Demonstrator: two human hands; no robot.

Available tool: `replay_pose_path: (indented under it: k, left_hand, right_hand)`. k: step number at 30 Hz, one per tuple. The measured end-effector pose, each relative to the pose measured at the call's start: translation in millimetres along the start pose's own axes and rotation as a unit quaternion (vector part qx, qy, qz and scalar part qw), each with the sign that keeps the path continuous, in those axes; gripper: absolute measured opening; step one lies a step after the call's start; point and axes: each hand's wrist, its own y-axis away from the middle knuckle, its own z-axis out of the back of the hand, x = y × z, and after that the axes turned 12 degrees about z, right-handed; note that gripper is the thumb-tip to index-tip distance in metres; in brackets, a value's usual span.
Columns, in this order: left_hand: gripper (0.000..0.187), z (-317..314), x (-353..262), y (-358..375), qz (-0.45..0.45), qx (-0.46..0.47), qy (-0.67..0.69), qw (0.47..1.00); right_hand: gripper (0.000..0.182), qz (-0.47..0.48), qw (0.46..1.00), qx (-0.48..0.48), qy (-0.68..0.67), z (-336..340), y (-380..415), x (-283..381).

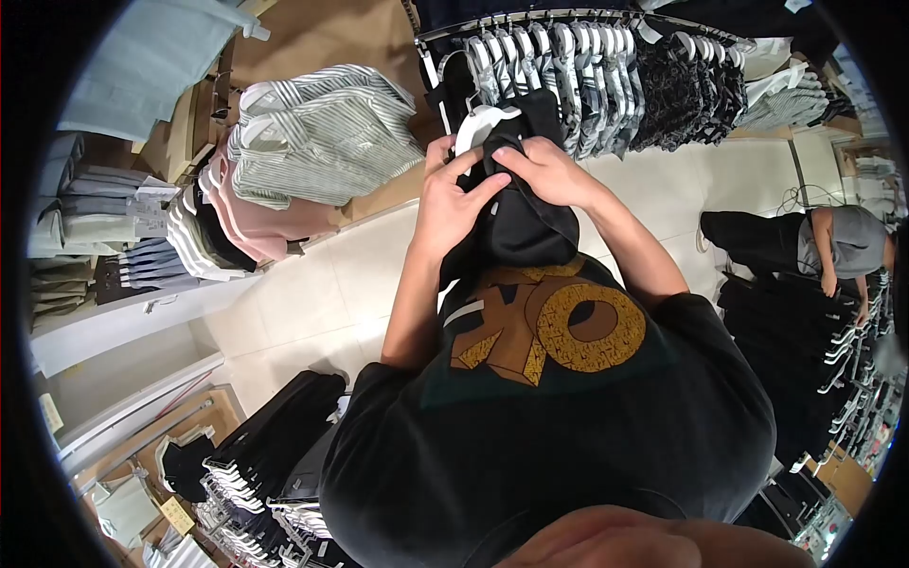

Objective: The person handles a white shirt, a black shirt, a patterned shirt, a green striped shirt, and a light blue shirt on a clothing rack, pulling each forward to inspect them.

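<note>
A black garment (532, 227) hangs in front of my chest, bunched at its top around a white clothes hanger (485, 123). My left hand (452, 194) is closed on the garment's left upper edge, close beside the hanger, with the thumb pressed against the cloth. On the other side, my right hand (547, 172) pinches the upper part of the same garment, thumb on top. Part of the hanger is hidden inside the dark cloth. The garment's exact kind is hard to make out, as it is folded over.
Ahead, a rail (568, 17) carries patterned shirts (601, 85) on white hangers. Striped shirts (327, 137) and pink garments (265, 213) hang at left. Black clothes hang on racks at lower left and right. A person (805, 237) stands by the right rack (800, 350).
</note>
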Motion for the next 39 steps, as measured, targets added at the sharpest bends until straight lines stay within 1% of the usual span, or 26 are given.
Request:
replay_pose_path:
  k: [2,4,6,8,9,10,11,12,14,15,16,17,18,20,21,22,23,24,26,28,29,30,32,35,38,39]
  left_hand:
    - [0.043,3.1,2.8,-5.4,-0.013,-0.008,0.014,1.000]
    - [0.035,21.9,-1.7,-14.9,-0.033,0.039,0.040,0.998]
    - [0.033,37.6,-8.0,-21.4,-0.053,0.045,0.040,0.997]
    - [0.029,48.6,-21.2,-22.2,-0.085,0.066,0.010,0.994]
    - [0.029,49.6,-30.7,-20.6,-0.084,0.064,0.007,0.994]
    - [0.027,49.4,-40.5,-17.5,-0.092,0.105,0.007,0.990]
    - [0.027,46.9,-47.1,-14.6,-0.100,0.147,0.007,0.984]
    - [0.023,43.9,-50.6,-13.6,-0.083,0.196,0.034,0.976]
    - [0.021,38.9,-61.4,-10.2,-0.105,0.239,0.073,0.963]
    - [0.019,40.6,-66.2,-8.9,-0.104,0.255,0.099,0.956]
    - [0.019,39.5,-71.1,-7.6,-0.103,0.255,0.097,0.957]
    - [0.020,37.8,-75.8,-6.9,-0.119,0.265,0.107,0.951]
    - [0.021,35.6,-79.4,-7.3,-0.135,0.273,0.118,0.945]
    - [0.021,25.7,-79.4,-11.2,-0.136,0.263,0.117,0.948]
    - [0.019,17.7,-71.0,-16.8,-0.090,0.263,0.111,0.954]
    - [0.018,7.6,-59.0,-21.3,-0.040,0.265,0.106,0.958]
    - [0.016,-10.9,-37.2,-30.4,-0.023,0.226,0.060,0.972]
    - [0.014,-35.9,-13.3,-40.3,0.042,0.201,0.083,0.975]
    - [0.024,-87.1,56.6,-57.0,0.076,0.104,0.116,0.985]
    - [0.039,-123.3,83.0,-61.7,0.081,-0.024,0.115,0.990]
    - [0.048,-130.1,87.5,-65.7,0.089,-0.041,0.082,0.992]
    - [0.056,-133.1,91.8,-71.7,0.094,-0.056,0.050,0.993]
    - [0.071,-131.1,102.8,-88.9,0.113,-0.029,-0.018,0.993]
    - [0.080,-125.3,126.9,-126.7,0.151,0.007,-0.001,0.988]
    - [0.081,-122.6,173.1,-171.7,0.238,0.038,0.047,0.969]
    - [0.080,-114.3,172.4,-181.4,0.219,0.024,0.015,0.975]
  right_hand:
    - [0.051,0.002,1.000,-0.003,0.025,10.3,12.9,-3.7]
    - [0.048,-0.052,0.964,0.067,0.254,28.1,34.4,-15.6]
    - [0.037,-0.072,0.919,0.156,0.356,53.0,66.5,-38.7]
    - [0.034,-0.055,0.920,0.159,0.354,71.7,82.5,-26.5]
    - [0.037,-0.013,0.948,0.021,0.317,77.0,86.6,-24.9]
    - [0.045,0.027,0.955,-0.118,0.272,81.7,87.5,-17.2]
    - [0.045,0.026,0.955,-0.120,0.271,89.3,85.6,-7.1]
    - [0.043,0.103,0.913,-0.126,0.375,98.6,76.7,16.6]
    - [0.042,0.175,0.854,-0.132,0.472,119.3,74.8,41.7]
    - [0.047,0.111,0.921,-0.012,0.374,127.0,76.5,48.4]
    - [0.052,0.045,0.957,0.109,0.264,133.6,80.0,49.4]
    - [0.047,0.007,0.959,0.161,0.231,138.8,83.5,45.7]
    - [0.041,0.109,0.964,0.161,0.179,138.6,84.7,54.9]
    - [0.040,0.059,0.970,0.201,0.122,142.5,96.7,62.2]
    - [0.043,0.017,0.974,0.199,0.108,144.2,101.0,58.3]
    - [0.042,-0.069,0.960,0.227,0.147,147.0,97.4,58.8]
    - [0.041,-0.053,0.982,0.162,0.083,139.9,103.5,27.0]
    - [0.040,-0.036,0.995,0.095,0.019,125.9,112.5,-14.0]
    - [0.042,-0.050,0.995,0.080,0.017,106.5,117.6,-45.9]
    - [0.042,-0.073,0.988,0.018,0.135,91.2,114.0,-62.7]
    - [0.040,-0.133,0.977,0.055,0.160,94.3,100.0,-42.5]
    - [0.040,-0.134,0.977,0.054,0.159,91.8,90.1,-42.0]
    - [0.045,-0.167,0.970,0.040,0.174,88.3,65.6,-44.3]
    - [0.042,-0.139,0.968,-0.009,0.209,49.9,28.2,-99.7]
    - [0.042,-0.151,0.964,-0.068,0.209,18.4,-34.0,-143.6]
    - [0.042,-0.168,0.956,-0.090,0.224,10.4,-54.8,-147.8]
